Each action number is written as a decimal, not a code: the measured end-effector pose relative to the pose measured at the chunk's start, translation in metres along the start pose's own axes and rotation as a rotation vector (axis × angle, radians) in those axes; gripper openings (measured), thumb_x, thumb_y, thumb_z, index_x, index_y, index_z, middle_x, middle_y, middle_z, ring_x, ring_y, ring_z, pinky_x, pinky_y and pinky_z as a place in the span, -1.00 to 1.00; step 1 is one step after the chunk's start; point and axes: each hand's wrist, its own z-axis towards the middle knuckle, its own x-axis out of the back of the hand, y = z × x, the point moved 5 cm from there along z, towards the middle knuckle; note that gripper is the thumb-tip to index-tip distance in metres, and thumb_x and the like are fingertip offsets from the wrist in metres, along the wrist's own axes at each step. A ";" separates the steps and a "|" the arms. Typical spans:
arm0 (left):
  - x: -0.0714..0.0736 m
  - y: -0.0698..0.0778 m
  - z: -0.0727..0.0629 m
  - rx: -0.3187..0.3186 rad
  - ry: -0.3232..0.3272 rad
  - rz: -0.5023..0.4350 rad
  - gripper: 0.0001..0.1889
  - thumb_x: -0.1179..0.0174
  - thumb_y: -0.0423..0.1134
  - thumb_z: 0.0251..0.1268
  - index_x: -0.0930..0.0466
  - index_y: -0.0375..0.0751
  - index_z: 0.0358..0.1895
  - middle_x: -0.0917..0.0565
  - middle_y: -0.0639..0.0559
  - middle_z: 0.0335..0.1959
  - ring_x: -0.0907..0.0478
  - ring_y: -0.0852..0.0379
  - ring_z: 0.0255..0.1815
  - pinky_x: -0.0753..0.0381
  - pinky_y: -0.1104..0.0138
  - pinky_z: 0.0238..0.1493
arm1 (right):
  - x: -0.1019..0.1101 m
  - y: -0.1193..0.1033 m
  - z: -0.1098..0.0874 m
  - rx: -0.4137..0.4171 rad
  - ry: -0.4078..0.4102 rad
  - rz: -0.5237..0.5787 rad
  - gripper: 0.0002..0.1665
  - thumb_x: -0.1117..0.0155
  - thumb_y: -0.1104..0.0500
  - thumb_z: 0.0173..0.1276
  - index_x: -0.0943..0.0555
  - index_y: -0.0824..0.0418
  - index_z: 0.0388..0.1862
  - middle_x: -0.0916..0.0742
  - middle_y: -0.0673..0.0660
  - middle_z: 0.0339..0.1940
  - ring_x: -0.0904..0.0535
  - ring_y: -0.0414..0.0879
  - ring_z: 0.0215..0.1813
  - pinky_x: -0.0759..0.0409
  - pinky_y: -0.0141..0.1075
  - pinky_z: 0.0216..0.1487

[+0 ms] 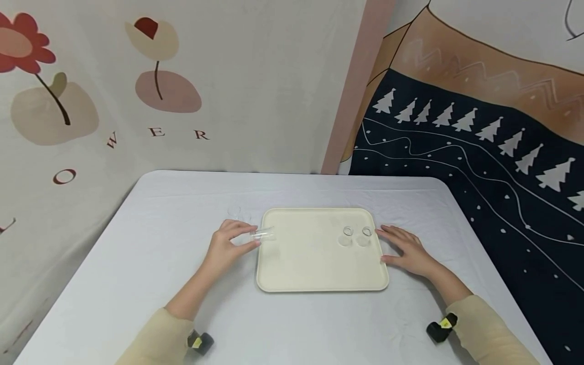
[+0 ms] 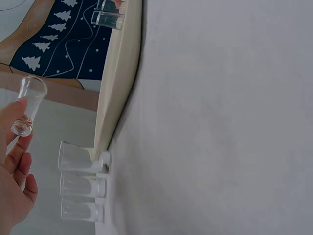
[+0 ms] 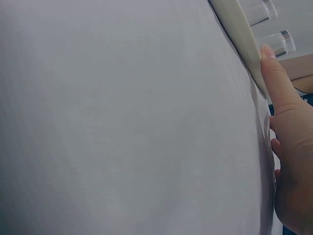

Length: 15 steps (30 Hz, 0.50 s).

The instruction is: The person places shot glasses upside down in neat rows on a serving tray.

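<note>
In the head view my left hand (image 1: pixel 228 243) pinches a small clear shot glass (image 1: pixel 266 233) near its thick base, between thumb and fingers. The glass lies sideways in the air over the left edge of the cream tray (image 1: pixel 301 274), its mouth toward the right. The left wrist view shows this shot glass (image 2: pixel 33 95) with nothing visible inside. My right hand (image 1: pixel 408 251) rests at the tray's right edge, fingers spread and touching the rim. Beside it on the tray, two clear glasses (image 1: pixel 362 241) stand upside down, bases up.
Upright clear glasses (image 2: pixel 80 185) stand on the table past the tray's left end, faint in the head view. A white cloth (image 1: pixel 319 324) covers the table. Patterned fabric (image 1: pixel 274 101) hangs behind it. Each sleeve carries a black wrist camera (image 1: pixel 440 328).
</note>
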 end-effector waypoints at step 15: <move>-0.037 0.013 0.012 0.087 -0.010 -0.120 -0.61 -0.51 -0.36 -0.11 -0.70 -0.29 -0.10 -0.66 -0.06 -0.12 -0.43 0.02 0.01 -0.43 0.09 0.00 | 0.000 0.000 0.000 0.000 -0.003 0.003 -0.10 -0.39 -0.17 0.15 -0.31 0.05 0.44 -0.30 0.30 0.44 -0.04 0.30 0.44 0.16 0.30 0.30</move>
